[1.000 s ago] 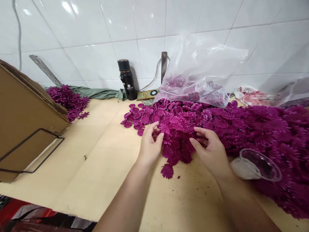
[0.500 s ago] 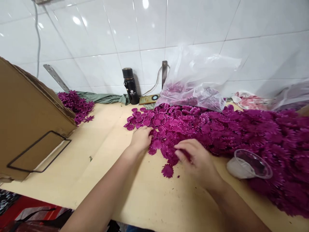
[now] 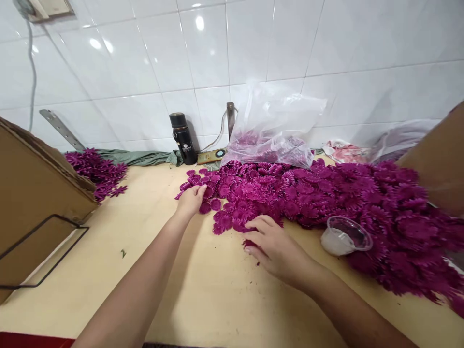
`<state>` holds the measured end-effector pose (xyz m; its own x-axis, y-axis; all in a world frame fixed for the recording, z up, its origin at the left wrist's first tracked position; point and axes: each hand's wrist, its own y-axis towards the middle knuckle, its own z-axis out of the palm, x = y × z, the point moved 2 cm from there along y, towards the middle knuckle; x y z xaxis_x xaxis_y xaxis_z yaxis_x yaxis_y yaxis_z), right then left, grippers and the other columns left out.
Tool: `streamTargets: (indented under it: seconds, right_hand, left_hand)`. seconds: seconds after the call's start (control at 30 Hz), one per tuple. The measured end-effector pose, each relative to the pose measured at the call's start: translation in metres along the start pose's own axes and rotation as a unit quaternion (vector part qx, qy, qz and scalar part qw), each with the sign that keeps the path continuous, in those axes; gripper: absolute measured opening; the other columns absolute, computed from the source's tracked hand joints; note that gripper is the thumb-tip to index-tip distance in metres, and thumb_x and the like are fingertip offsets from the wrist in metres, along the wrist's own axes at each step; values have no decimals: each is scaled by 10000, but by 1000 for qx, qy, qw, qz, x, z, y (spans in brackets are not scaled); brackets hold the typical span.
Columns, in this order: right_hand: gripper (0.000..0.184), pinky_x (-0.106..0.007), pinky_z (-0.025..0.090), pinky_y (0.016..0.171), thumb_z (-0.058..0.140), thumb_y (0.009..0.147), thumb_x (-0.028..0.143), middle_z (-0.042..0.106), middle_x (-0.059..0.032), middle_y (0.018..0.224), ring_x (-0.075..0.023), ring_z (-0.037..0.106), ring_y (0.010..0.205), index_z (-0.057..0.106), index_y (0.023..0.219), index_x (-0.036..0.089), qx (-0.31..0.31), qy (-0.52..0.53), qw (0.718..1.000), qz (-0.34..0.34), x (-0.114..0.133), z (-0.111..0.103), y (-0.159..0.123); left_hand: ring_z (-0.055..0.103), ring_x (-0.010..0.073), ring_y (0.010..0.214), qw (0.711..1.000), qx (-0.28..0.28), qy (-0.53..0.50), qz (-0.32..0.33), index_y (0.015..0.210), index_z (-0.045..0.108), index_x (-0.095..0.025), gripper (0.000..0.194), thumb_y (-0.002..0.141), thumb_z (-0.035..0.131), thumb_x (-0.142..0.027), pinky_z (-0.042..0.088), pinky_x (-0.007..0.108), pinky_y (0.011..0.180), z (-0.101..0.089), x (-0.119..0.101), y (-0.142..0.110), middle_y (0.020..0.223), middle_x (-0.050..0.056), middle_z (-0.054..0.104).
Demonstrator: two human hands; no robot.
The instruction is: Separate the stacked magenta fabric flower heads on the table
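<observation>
Purple artificial flower heads [image 3: 300,193], flat with jagged petals, lie in a long heap on the table. My left hand [image 3: 190,200] is at the heap's left end, thumb and forefinger pinched at the rim of a purple flower head [image 3: 207,191]; its other fingers are mostly hidden. To the right, my right hand [image 3: 277,249] reaches palm down to the heap's front edge. Its fingers are bent and spread apart, with the tips touching or just over flower heads. Part of one flower shows beneath them.
A clear plastic cup [image 3: 346,237] lies tilted against the heap. Behind stand a black bottle [image 3: 183,142], a phone-like device [image 3: 211,156] and a clear plastic bag [image 3: 275,130]. Cardboard boxes [image 3: 32,183] flank both sides. Star-shaped purple pieces [image 3: 96,171] lie at left.
My left hand has shifted left along the heap, its fingertips now on a flower head. My right hand's fingers have spread, and the loose flower at the front is now drawn under them. The view has turned right.
</observation>
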<state>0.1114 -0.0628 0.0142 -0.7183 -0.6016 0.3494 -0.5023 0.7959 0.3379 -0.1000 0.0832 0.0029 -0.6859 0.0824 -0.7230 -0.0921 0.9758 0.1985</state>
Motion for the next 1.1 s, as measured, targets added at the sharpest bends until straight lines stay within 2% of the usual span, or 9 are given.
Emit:
streamTargets:
  seconds: [0.1,0.2,0.23,0.33,0.43,0.53,0.93,1.0,1.1]
  right_hand:
    - [216,-351,473,785,468,859,187,682,-81,886,-205,576,863,682,825,184,-88,-5,995,39,-17,-37,-21]
    - [205,-340,459,716,481,816,194,695,-52,800,-202,608,756,674,750,205,-131,-87,973,172,-47,-80,-41]
    - [204,-329,450,688,486,788,173,699,-45,780,-203,614,735,677,729,209,-120,-122,961,218,-57,-92,-46]
    - [164,-300,409,597,540,730,184,705,-29,711,-201,620,655,696,703,224,30,-193,932,306,-75,-110,-47]
    - [158,-286,361,527,572,643,117,673,-46,607,-201,605,578,685,585,210,168,-236,905,311,-76,-105,-39]
    - [205,-273,322,471,557,541,32,598,-40,485,-179,561,485,610,434,199,234,-239,899,284,-74,-94,-34]
    - [235,-279,335,476,529,545,2,654,-65,557,-221,621,570,645,460,187,310,-267,869,277,-82,-86,-26]
    - [255,-274,343,482,517,549,-8,659,-46,556,-209,618,566,662,492,194,305,-250,880,267,-88,-85,-30]
    - [312,-271,381,515,501,577,-1,688,-10,612,-189,615,573,714,620,223,268,-166,919,237,-97,-93,-41]
  left_hand:
    - [486,182,591,999,-26,-24,-15,543,444,-214,266,755,438,-374,353,290,604,-5,-3,0,512,-1,482]
    - [454,152,545,997,-1,-76,-20,607,451,-207,186,730,443,-347,356,267,558,-6,-11,-6,531,-16,475]
    - [439,139,523,995,19,-101,-17,616,451,-204,180,716,464,-353,356,259,542,-6,-15,-10,529,-23,467]
    - [386,106,481,977,83,-194,8,590,443,-197,246,659,569,-397,322,234,492,-5,-33,-24,513,-41,438]
    - [352,92,456,965,126,-228,26,606,477,-191,279,643,609,-434,283,220,446,-4,-53,-39,507,-44,433]
    - [355,92,469,962,144,-224,56,614,516,-185,273,654,620,-435,287,216,441,-1,-69,-50,512,-39,434]
    - [353,86,512,954,195,-201,106,598,480,-176,226,721,561,-348,294,222,514,13,-94,-69,546,-43,396]
    - [364,87,522,947,213,-209,118,615,491,-176,202,734,548,-329,303,227,530,14,-101,-73,564,-40,405]
    - [360,85,519,937,239,-214,139,606,479,-179,203,763,522,-301,298,229,531,17,-114,-77,569,-40,404]
